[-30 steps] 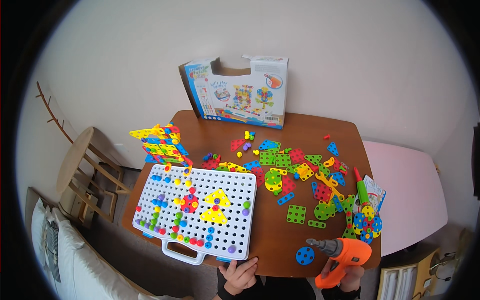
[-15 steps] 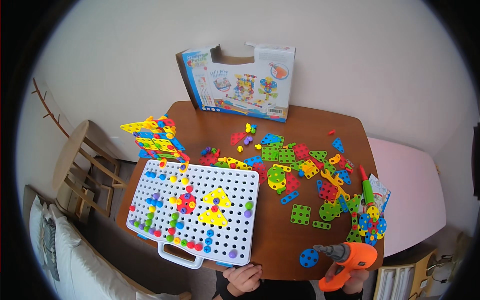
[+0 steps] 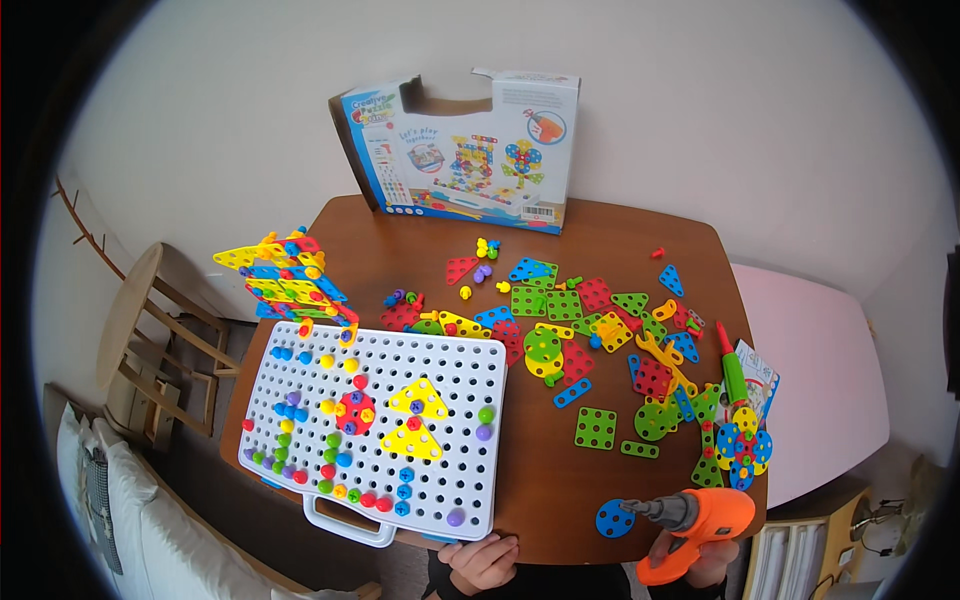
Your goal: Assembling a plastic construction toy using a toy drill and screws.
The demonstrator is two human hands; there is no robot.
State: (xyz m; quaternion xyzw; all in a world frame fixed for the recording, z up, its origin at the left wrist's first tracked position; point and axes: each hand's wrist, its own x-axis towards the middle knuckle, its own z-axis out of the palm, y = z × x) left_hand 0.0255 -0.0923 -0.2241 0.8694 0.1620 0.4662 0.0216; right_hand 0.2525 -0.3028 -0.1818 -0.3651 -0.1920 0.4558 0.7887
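Observation:
A white pegboard case (image 3: pixel 465 395) with a handle lies tilted at the table's left front, holding coloured pegs, two yellow triangles (image 3: pixel 415 400) and a red disc (image 3: pixel 355 412). My left hand (image 3: pixel 482 562) has its fingers bent together against the board's front right corner; the thumb is partly hidden. In my right hand (image 3: pixel 708 558) is an orange toy drill (image 3: pixel 718 515), gripped by its handle. The drill's grey bit points left, its tip overlapping the right side of a blue disc (image 3: pixel 612 520) in view. At the board's back left stands a built frame of yellow, blue and red plates (image 3: pixel 295 285).
Loose plates, including a green square (image 3: pixel 596 428), and pegs spread over the brown table's (image 3: pixel 400 232) right half. A flower-shaped build (image 3: pixel 743 448) and a red-and-green screwdriver (image 3: pixel 733 375) lie at the right edge. An open carton (image 3: pixel 455 155) stands at the back.
The view has shifted slightly, so the carton, board and built frame sit further left in the picture. Both hands keep nearly the same places, the right one still holding the toy drill.

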